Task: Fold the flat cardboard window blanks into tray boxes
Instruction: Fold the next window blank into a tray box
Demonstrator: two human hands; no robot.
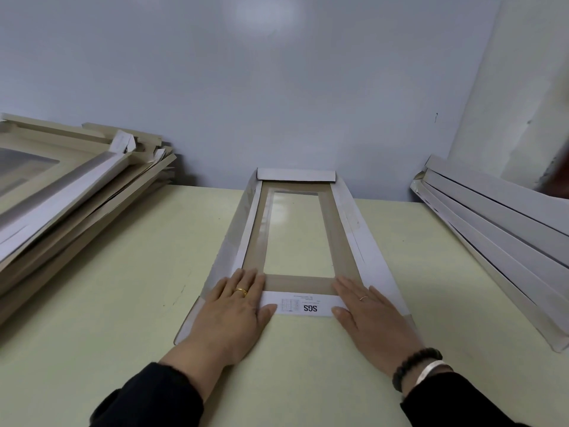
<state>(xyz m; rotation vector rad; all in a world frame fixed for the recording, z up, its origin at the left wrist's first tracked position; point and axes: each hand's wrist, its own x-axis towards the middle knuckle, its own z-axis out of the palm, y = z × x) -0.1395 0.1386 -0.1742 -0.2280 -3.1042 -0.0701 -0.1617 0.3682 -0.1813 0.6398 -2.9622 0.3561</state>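
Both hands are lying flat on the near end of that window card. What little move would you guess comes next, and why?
Probably running both hands along the near flap to crease it. The left hand and right hand press flat on its two ends, it is already folded over the brown frame, and the far flap and the long sides are already raised.

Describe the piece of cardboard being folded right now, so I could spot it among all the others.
Look at the pale yellow table against the grey wall. In its middle, between two side stacks, one cardboard blank lies alone under the left hand and right hand. Only it shows a clear window framed in brown, with a white flap printed SGS.
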